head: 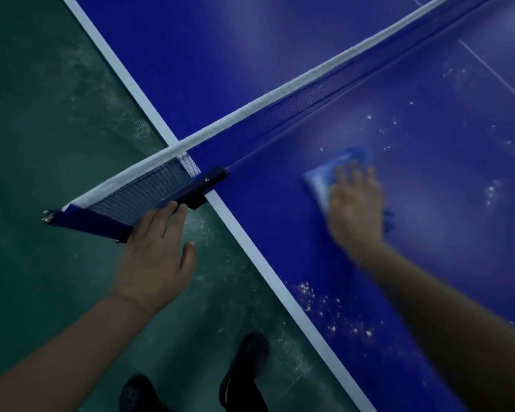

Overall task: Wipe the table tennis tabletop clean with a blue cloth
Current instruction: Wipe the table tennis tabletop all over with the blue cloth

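Note:
The blue table tennis tabletop (280, 233) fills the right side, with a white edge line and white dust specks scattered over it. My right hand (356, 206) lies flat on the blue cloth (324, 176), pressing it onto the tabletop just on the near side of the net; hand and cloth are motion-blurred. My left hand (158, 251) rests off the table's side, fingers spread and touching the blue net post clamp (204, 185). It holds nothing.
The net (280, 114) with its white top band runs diagonally from lower left to upper right. Green, dusty floor (42, 144) lies to the left. My two dark shoes (244, 367) stand on the floor beside the table edge.

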Demonstrator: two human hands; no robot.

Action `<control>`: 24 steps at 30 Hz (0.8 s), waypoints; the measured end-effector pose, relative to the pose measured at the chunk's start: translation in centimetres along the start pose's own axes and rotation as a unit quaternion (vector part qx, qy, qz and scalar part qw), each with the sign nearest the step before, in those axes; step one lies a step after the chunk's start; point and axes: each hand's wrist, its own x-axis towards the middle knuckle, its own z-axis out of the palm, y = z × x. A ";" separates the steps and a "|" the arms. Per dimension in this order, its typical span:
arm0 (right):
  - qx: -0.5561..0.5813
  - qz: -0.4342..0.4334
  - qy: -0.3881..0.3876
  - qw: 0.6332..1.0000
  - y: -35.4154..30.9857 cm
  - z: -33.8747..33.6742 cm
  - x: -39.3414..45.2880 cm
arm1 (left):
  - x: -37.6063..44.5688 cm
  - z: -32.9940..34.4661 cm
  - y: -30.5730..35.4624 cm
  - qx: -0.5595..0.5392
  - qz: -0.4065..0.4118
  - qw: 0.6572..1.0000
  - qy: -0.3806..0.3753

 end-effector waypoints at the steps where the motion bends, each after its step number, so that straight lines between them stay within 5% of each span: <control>1: 0.014 0.084 0.011 0.996 2.4 -0.3 2.5 | 0.1 0.1 0.0 -0.004 -0.004 1.000 0.003; 3: 0.061 0.204 0.027 0.977 4.2 -1.1 7.6 | 0.2 0.3 -0.2 -0.002 -0.010 1.000 0.003; 5: 0.083 0.229 0.022 0.969 1.8 -1.2 11.2 | 0.3 0.4 -0.3 0.007 -0.014 1.000 -0.006; 8: 0.067 0.061 0.040 0.995 -5.6 -0.4 9.7 | 0.2 0.5 -0.2 0.005 -0.022 1.000 -0.002; 11: 0.052 -0.135 -0.001 0.990 -12.5 1.3 -1.9 | 0.0 0.4 -0.2 0.001 -0.017 1.000 0.005; 14: 0.038 -0.257 -0.050 0.964 -10.9 0.9 -4.8 | -0.2 0.6 -0.4 0.014 -0.007 1.000 0.007; 17: -0.010 -0.080 -0.027 0.996 -5.4 0.1 2.6 | -0.3 0.5 -0.6 0.017 -0.003 1.000 -0.008; 20: 0.069 0.098 -0.007 0.993 -6.0 -0.5 5.4 | -0.4 0.2 -0.5 0.016 -0.005 1.000 -0.017; 24: 0.054 -0.108 -0.010 0.993 -14.7 1.2 -2.7 | -0.3 0.0 -0.4 0.020 0.000 1.000 -0.023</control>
